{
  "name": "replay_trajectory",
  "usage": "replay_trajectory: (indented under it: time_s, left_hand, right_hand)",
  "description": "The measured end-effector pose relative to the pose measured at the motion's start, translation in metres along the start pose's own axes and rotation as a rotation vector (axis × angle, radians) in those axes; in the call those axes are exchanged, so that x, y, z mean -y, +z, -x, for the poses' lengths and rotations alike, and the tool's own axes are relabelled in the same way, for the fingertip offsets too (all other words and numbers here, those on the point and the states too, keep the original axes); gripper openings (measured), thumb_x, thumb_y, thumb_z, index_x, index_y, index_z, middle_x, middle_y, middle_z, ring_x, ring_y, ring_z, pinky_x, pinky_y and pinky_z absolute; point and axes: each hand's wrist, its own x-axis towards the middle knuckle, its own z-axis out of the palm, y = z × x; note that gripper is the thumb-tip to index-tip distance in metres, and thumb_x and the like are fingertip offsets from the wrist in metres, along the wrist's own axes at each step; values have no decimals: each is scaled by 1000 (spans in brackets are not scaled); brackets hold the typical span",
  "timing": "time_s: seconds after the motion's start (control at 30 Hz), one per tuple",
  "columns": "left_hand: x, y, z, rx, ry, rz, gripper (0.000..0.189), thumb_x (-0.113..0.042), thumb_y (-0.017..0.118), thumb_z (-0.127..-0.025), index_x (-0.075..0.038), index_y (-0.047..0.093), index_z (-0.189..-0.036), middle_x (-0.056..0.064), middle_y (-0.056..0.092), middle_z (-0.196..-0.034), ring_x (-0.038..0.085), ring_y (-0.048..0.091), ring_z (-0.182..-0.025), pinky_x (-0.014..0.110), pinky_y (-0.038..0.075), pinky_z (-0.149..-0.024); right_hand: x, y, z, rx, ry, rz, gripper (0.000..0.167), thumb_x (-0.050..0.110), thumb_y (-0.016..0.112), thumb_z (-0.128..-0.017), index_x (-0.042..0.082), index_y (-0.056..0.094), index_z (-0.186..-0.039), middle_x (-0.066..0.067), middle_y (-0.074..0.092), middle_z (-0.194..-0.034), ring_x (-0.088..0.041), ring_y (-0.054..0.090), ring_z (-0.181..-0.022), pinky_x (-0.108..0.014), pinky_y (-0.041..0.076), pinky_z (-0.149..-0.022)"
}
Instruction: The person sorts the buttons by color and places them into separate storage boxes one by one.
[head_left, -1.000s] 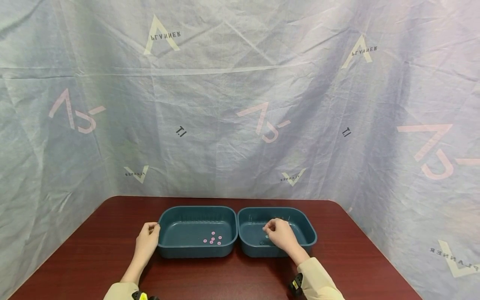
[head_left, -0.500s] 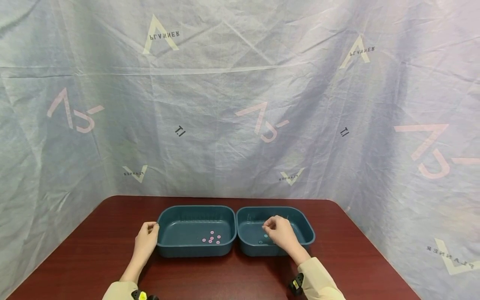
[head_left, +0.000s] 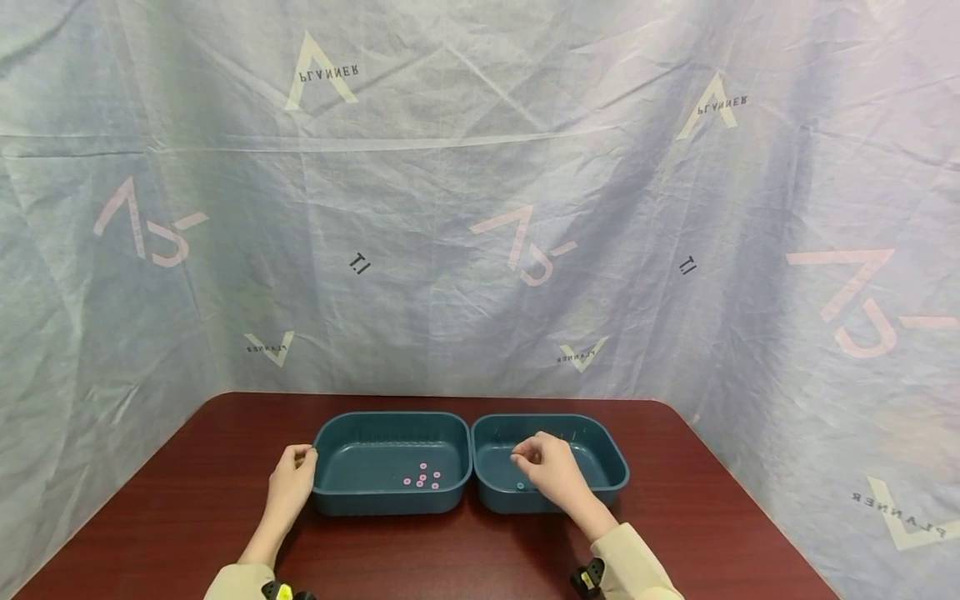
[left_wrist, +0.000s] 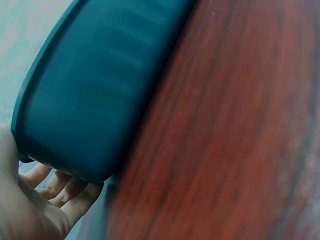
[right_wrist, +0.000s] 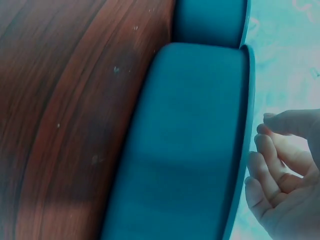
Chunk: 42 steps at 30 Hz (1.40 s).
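Observation:
In the head view my left hand [head_left: 292,477] holds the left end of a dark teal plastic tray [head_left: 360,473]. The left wrist view shows its fingers [left_wrist: 75,200] curled against the tray's end wall [left_wrist: 85,110]. Several small round pink buttons [head_left: 422,477] lie in that tray, right of its middle. Over the second teal tray [head_left: 498,502] hovers my right hand [head_left: 552,468], thumb and index fingertips together; I cannot tell whether something small is between them. A small green button [head_left: 521,486] lies on that tray's floor, below the fingertips; the hand hides part of the floor.
Both trays stand side by side, rims meeting, on a dark red wood-grain table [head_left: 397,558]. A pale printed cloth [head_left: 450,317] hangs behind the table and along both sides. Dark wrist cameras sit at both cuffs, the right one [head_left: 588,577] close over the table.
My right hand has shifted a little left over the right tray, its fingertips still together. It now covers a second green button that showed earlier. The left hand stays at its tray.

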Motion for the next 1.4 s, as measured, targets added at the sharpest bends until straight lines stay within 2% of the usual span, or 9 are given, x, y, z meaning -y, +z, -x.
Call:
replay_trajectory:
  time_s: [0.43, 0.8, 0.97, 1.4]
  left_hand:
    - [0, 0, 0, 7, -2, 5, 49, -33, 29, -101, 5, 38, -131, 30, 43, -132, 43, 40, -123, 55, 35, -96]
    - [1, 0, -1, 1, -2, 11, 49, -32, 29, -101, 6, 39, -131, 31, 44, -131, 43, 41, -122, 55, 35, -96]
    - [-1, 0, 0, 5, -5, 14, 50, -32, 29, -101, 6, 38, -131, 31, 43, -132, 43, 40, -123, 55, 34, -97]
    - [-2, 0, 1, 2, -7, 16, 49, -32, 29, -101, 6, 38, -130, 30, 43, -131, 43, 40, -122, 55, 35, -96]
  right_hand:
    - [17, 5, 9, 65, -87, 0, 4, 14, 71, -83, 12, 72, -87, 9, 56, -73, -2, 48, -64, -20, 44, -57]
    - [24, 11, 20, 128, -121, -55, 13, 21, 72, -83, 9, 72, -88, 9, 56, -74, 0, 50, -66, -19, 45, -59]
    - [29, 15, 25, 145, -138, -81, 9, 19, 73, -81, 13, 72, -88, 10, 55, -73, 2, 50, -64, -18, 46, -59]
    - [41, 23, 36, 282, -169, -125, 12, 22, 72, -82, 13, 72, -89, 9, 55, -76, 4, 49, -65, -17, 46, -61]
